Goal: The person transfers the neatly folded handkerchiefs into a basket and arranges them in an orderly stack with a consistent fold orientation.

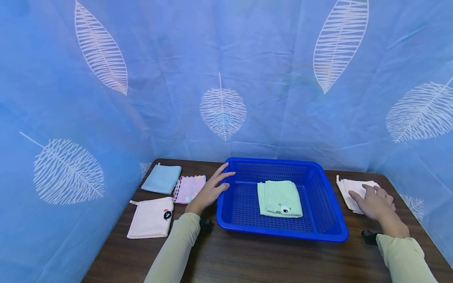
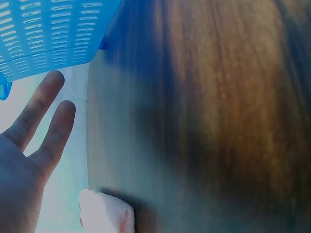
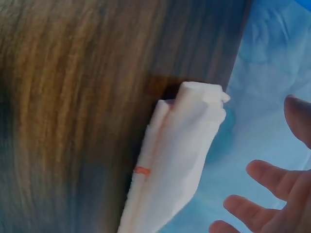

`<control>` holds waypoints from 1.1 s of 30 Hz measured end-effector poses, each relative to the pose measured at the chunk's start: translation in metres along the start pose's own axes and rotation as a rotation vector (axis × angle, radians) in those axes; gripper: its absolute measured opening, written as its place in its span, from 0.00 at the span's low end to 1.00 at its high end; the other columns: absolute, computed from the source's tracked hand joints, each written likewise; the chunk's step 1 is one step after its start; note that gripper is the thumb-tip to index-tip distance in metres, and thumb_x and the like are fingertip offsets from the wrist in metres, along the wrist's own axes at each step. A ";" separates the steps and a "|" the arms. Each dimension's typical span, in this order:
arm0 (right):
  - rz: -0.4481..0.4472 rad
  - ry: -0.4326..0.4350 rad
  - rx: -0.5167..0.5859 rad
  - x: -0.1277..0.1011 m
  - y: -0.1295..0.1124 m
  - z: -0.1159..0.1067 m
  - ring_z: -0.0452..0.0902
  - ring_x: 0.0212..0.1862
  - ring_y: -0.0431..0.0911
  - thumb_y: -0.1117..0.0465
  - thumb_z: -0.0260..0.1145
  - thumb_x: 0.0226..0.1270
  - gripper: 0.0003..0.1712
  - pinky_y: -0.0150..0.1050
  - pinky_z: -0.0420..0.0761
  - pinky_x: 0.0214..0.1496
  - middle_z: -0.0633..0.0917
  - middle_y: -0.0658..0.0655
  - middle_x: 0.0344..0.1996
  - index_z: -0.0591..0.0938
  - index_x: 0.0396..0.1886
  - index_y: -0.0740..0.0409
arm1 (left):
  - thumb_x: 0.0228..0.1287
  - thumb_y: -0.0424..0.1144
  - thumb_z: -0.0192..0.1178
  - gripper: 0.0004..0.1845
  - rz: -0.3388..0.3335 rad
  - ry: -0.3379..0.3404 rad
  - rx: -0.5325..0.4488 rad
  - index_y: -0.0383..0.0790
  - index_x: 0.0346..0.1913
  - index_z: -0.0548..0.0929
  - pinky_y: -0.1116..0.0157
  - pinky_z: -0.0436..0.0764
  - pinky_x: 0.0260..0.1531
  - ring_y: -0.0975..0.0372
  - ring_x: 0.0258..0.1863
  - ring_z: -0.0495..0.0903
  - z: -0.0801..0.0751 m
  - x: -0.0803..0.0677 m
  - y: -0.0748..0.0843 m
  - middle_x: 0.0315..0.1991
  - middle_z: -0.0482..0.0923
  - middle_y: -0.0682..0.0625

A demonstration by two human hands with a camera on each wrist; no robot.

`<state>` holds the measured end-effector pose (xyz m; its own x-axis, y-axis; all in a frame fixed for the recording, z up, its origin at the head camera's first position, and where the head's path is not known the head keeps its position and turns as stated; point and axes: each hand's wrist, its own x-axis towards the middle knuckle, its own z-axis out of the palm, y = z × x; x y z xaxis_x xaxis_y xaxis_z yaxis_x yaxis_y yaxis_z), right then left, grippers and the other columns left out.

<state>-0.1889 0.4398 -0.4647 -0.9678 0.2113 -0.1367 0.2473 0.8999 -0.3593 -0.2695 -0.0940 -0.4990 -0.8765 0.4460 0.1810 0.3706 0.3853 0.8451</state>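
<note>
A blue plastic basket [image 1: 226, 196] sits mid-table, with a folded light green towel [image 1: 283, 198] lying on its floor. My left hand [image 1: 211, 191] is at the basket's left rim, its fingers spread and reaching over the edge. In the left wrist view two straight fingers show just below the slotted basket wall [image 2: 53, 39]. On the right lies a folded pale pink towel [image 1: 350, 190] with a hanging loop. Over its right part is my right hand [image 1: 376, 204], fingers spread and loosely bent. The right wrist view shows those fingertips [image 3: 265, 170] apart from the folded towel [image 3: 180, 155].
Left of the basket lie a light blue folded towel [image 1: 162, 179], a pink one with a checked edge [image 1: 189, 188], and a pale pink one [image 1: 148, 218] with a dark round patch. A blue leaf-patterned cloth [image 1: 262, 110] hangs behind the dark wooden table [image 1: 276, 259].
</note>
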 end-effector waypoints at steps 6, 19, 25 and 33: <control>-0.005 0.001 -0.029 0.003 0.004 0.007 0.45 0.63 0.91 0.30 0.41 0.76 0.57 0.81 0.56 0.62 0.49 0.91 0.65 0.53 0.71 0.83 | 0.80 0.43 0.50 0.23 0.010 -0.001 0.012 0.64 0.72 0.72 0.34 0.58 0.74 0.54 0.85 0.44 -0.001 -0.002 0.000 0.83 0.44 0.68; 0.019 0.101 -0.012 0.009 0.019 0.014 0.52 0.60 0.85 0.42 0.45 0.80 0.44 0.78 0.58 0.59 0.59 0.89 0.60 0.60 0.67 0.84 | 0.80 0.41 0.50 0.23 0.013 0.002 0.016 0.62 0.73 0.72 0.34 0.60 0.74 0.53 0.84 0.45 0.000 -0.001 -0.002 0.83 0.44 0.68; 0.033 0.032 -0.035 0.009 0.023 0.018 0.50 0.63 0.82 0.42 0.47 0.79 0.45 0.76 0.55 0.63 0.61 0.89 0.59 0.60 0.65 0.86 | 0.80 0.42 0.50 0.22 0.008 0.003 0.003 0.64 0.72 0.73 0.35 0.61 0.73 0.54 0.84 0.45 0.000 0.000 -0.003 0.82 0.44 0.70; 0.064 0.040 -0.008 0.014 0.032 0.015 0.51 0.59 0.86 0.43 0.50 0.78 0.45 0.75 0.56 0.60 0.57 0.91 0.58 0.59 0.65 0.86 | 0.81 0.43 0.49 0.23 -0.012 -0.021 -0.016 0.62 0.73 0.71 0.35 0.60 0.74 0.54 0.85 0.43 -0.001 0.000 0.000 0.83 0.42 0.69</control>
<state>-0.1940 0.4658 -0.4919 -0.9513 0.2832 -0.1221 0.3082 0.8870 -0.3438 -0.2705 -0.0951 -0.4984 -0.8741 0.4587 0.1599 0.3547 0.3777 0.8553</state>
